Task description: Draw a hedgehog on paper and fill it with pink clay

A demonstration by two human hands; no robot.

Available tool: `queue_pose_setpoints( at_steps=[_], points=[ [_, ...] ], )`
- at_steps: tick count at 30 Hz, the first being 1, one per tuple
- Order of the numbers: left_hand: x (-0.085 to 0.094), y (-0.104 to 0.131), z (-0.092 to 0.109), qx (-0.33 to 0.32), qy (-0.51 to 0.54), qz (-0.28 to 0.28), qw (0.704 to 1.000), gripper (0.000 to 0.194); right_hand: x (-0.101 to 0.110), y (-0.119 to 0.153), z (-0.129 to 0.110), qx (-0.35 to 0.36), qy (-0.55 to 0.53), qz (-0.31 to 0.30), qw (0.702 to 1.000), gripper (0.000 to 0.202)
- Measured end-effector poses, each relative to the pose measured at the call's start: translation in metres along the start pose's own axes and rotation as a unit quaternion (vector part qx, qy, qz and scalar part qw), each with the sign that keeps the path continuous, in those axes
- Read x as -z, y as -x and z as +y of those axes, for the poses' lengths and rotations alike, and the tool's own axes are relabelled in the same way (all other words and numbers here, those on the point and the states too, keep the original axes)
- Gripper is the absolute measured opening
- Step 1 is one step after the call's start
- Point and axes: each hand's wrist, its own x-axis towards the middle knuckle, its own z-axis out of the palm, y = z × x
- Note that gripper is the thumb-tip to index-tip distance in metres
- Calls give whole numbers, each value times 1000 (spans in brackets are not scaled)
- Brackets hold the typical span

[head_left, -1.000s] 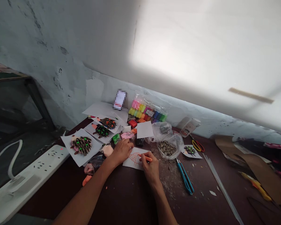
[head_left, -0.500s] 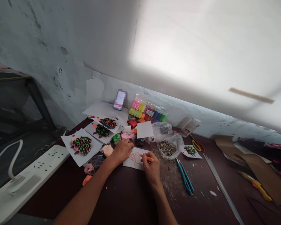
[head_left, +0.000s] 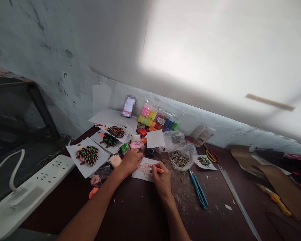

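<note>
My right hand is closed round an orange marker, its tip at a small white sheet of paper. Orange outlines of a rounded shape with scale-like marks show on that sheet. Resting at the sheet's upper left edge is my left hand, its fingers stretched out and holding nothing. Beyond it lie a pink lump of clay and a green one in wrapping. A plastic bag of striped seeds sits to the right of my right hand.
Hedgehog pictures made with seeds lie at the left, beside a white power strip. Teal-handled pliers, scissors, clear glue sticks and a yellow glue gun lie right. Coloured clay packs and a phone stand against the wall.
My right hand and the orange marker have shifted very slightly over the sheet. My left hand stays in place.
</note>
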Motion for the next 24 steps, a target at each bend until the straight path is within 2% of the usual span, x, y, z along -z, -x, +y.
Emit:
queue_pose_setpoints(
  at_steps=[7, 13, 18, 24],
  points=[
    [0, 0, 1, 3, -2, 1, 1000, 17, 0, 0, 3, 1, 16, 17, 1000, 28],
    [-1, 0, -1, 4, 10, 1, 1000, 17, 1, 0, -1, -10, -29, -5, 1000, 27],
    [-1, 0, -1, 2, 4, -2, 1000, 16, 2, 0, 0, -7, -15, 30, 999, 27],
    [2, 0, 2, 4, 1, -2, 1000, 16, 2, 1, -2, 0, 0, 14, 1000, 26]
  ],
)
